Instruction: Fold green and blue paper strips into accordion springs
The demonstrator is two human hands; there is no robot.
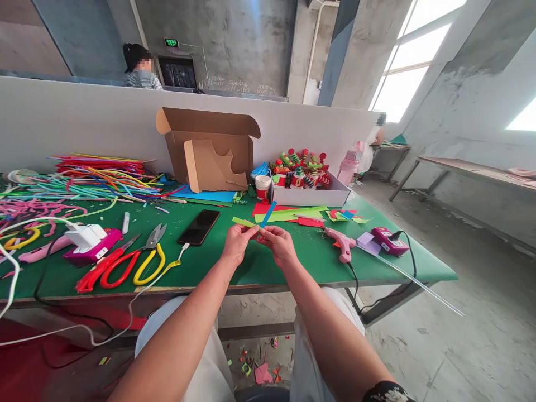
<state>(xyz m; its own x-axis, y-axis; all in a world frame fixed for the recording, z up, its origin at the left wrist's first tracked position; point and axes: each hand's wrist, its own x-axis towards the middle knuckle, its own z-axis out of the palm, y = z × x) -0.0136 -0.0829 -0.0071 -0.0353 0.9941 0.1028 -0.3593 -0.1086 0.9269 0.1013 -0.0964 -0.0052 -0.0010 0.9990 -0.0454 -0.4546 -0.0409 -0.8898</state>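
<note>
My left hand (237, 242) and my right hand (278, 243) meet above the front of the green table (310, 257). Between my left fingertips is a light green paper strip (244, 223), pointing to the left. A blue paper strip (268, 214) rises at a slant from my right fingertips. The two strips meet where the fingers pinch, and the fingers hide whether they are joined. Just beyond lie long green paper strips (288, 215) and red paper (311, 222). To the right of my right hand rests a pink glue gun (341, 243).
Left are scissors (151, 254), a phone (200, 227), cables and a heap of pipe cleaners (100, 178). A cardboard box (213, 120) and a white box of small crafts (307, 196) stand behind. A purple power socket (390, 241) sits right. Another person (141, 70) is beyond the partition.
</note>
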